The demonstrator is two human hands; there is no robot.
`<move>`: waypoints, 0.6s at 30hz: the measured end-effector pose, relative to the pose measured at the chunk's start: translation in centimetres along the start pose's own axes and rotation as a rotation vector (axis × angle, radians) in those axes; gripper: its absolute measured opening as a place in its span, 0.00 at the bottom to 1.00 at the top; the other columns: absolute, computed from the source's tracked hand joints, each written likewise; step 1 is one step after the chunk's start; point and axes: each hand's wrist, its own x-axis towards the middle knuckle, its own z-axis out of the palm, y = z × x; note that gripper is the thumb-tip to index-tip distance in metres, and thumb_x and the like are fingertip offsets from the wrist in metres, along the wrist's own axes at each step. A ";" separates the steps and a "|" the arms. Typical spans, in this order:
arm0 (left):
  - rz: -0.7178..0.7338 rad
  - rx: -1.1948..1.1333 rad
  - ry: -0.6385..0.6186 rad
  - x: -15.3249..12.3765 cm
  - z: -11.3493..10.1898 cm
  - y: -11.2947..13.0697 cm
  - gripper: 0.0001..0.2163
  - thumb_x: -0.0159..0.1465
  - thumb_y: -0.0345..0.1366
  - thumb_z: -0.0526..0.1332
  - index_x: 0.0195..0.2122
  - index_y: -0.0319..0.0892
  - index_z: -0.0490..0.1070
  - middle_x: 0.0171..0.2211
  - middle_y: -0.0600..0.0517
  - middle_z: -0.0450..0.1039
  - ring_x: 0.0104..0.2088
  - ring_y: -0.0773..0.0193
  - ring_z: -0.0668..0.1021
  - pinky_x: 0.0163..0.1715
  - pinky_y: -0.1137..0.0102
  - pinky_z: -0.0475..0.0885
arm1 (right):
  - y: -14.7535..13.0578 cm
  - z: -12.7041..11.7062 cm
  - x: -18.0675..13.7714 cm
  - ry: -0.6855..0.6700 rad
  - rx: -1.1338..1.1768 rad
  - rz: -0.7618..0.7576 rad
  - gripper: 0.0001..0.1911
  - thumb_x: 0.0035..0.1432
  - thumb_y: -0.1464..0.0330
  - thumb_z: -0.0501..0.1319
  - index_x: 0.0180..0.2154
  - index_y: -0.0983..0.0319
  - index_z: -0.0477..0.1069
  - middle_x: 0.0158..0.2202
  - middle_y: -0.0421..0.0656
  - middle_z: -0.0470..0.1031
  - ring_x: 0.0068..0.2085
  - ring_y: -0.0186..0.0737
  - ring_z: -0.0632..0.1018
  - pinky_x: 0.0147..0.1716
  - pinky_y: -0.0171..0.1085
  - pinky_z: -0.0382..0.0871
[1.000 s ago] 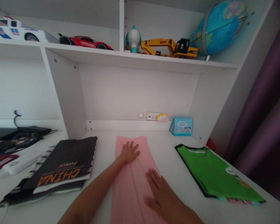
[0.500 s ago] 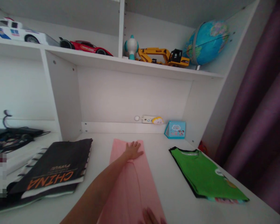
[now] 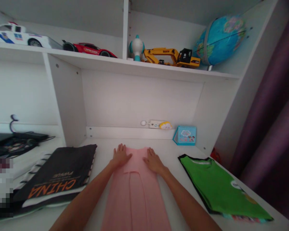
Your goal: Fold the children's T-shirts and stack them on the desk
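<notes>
A pink garment (image 3: 135, 195), folded into a long narrow strip, lies on the white desk (image 3: 170, 186) in front of me. My left hand (image 3: 120, 154) lies flat on its far left corner. My right hand (image 3: 153, 161) lies flat on its far right corner. Both hands have their fingers spread and press the cloth down; neither grips it.
A folded green shirt (image 3: 221, 187) lies to the right. A stack of black folded clothes with orange "CHINA" lettering (image 3: 55, 179) lies to the left. A small blue box (image 3: 185, 135) and a power strip (image 3: 156, 124) stand at the back wall. Toy cars, an excavator and a globe (image 3: 219, 40) fill the shelf above.
My left hand slid from the middle of the garment's far end to its left corner. My right hand came forward from the near end to the far right corner.
</notes>
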 end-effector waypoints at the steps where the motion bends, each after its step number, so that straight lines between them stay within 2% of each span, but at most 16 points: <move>1: -0.006 -0.012 -0.015 -0.2 0.5 -0.6 0.37 0.58 0.56 0.39 0.60 0.31 0.43 0.61 0.36 0.38 0.60 0.46 0.46 0.52 0.48 0.46 | 0.0 0.6 1.3 -0.004 0.000 0.009 0.34 0.59 0.57 0.42 0.60 0.74 0.38 0.62 0.53 0.35 0.61 0.46 0.40 0.55 0.47 0.42; 4: -0.010 -0.044 -0.055 -0.5 1.3 -1.3 0.38 0.56 0.60 0.35 0.61 0.37 0.43 0.61 0.39 0.37 0.59 0.44 0.46 0.51 0.44 0.45 | 0.0 2.1 3.1 -0.019 -0.003 0.029 0.35 0.59 0.55 0.41 0.59 0.74 0.40 0.62 0.56 0.38 0.61 0.48 0.41 0.55 0.51 0.41; 6: -0.015 -0.036 -0.073 -0.4 0.8 -1.0 0.38 0.56 0.60 0.35 0.61 0.38 0.43 0.61 0.39 0.37 0.60 0.43 0.43 0.50 0.42 0.41 | 0.0 2.3 3.2 -0.026 -0.002 0.028 0.35 0.59 0.55 0.39 0.59 0.75 0.40 0.61 0.56 0.38 0.61 0.49 0.41 0.54 0.53 0.39; 9: -0.015 -0.026 -0.123 -0.7 -1.3 -0.1 0.37 0.58 0.58 0.35 0.61 0.35 0.42 0.61 0.38 0.35 0.60 0.44 0.39 0.49 0.40 0.40 | -0.3 1.3 1.8 -0.034 0.004 0.008 0.36 0.59 0.54 0.39 0.59 0.75 0.38 0.62 0.56 0.36 0.61 0.49 0.40 0.54 0.56 0.39; 11: 0.014 -0.036 -0.151 -2.3 -3.3 0.4 0.35 0.59 0.56 0.36 0.61 0.34 0.39 0.61 0.38 0.33 0.60 0.45 0.37 0.50 0.41 0.42 | -0.5 0.3 -0.5 -0.041 0.003 -0.034 0.36 0.59 0.53 0.40 0.60 0.72 0.39 0.62 0.53 0.35 0.61 0.47 0.39 0.55 0.55 0.38; 13: 0.129 -0.062 -0.177 -5.5 -5.1 0.7 0.35 0.60 0.55 0.39 0.61 0.36 0.37 0.61 0.40 0.31 0.60 0.47 0.38 0.51 0.44 0.43 | -0.5 -0.2 -4.4 -0.073 0.010 -0.140 0.36 0.58 0.52 0.42 0.60 0.68 0.40 0.62 0.48 0.35 0.61 0.44 0.40 0.56 0.51 0.39; 15: 0.359 -0.135 -0.237 -10.2 -6.2 0.4 0.35 0.58 0.56 0.45 0.61 0.43 0.37 0.62 0.44 0.33 0.60 0.50 0.39 0.54 0.48 0.43 | -0.2 0.1 -9.3 -0.161 0.047 -0.330 0.34 0.57 0.53 0.43 0.60 0.63 0.40 0.62 0.44 0.37 0.61 0.44 0.42 0.57 0.48 0.42; 17: 0.565 -0.255 -0.311 -15.5 -6.0 -0.4 0.35 0.57 0.56 0.49 0.61 0.52 0.34 0.62 0.51 0.34 0.61 0.53 0.42 0.56 0.53 0.43 | 0.2 0.8 -14.5 -0.299 0.120 -0.412 0.28 0.58 0.55 0.44 0.59 0.54 0.47 0.61 0.41 0.48 0.59 0.42 0.53 0.55 0.44 0.52; 18: 0.607 -0.293 -0.372 -18.1 -5.6 -0.8 0.30 0.59 0.52 0.48 0.60 0.57 0.37 0.62 0.53 0.40 0.60 0.55 0.46 0.56 0.55 0.46 | 0.3 1.2 -17.0 -0.244 0.159 -0.401 0.25 0.59 0.55 0.44 0.57 0.50 0.51 0.59 0.39 0.54 0.58 0.42 0.57 0.53 0.44 0.55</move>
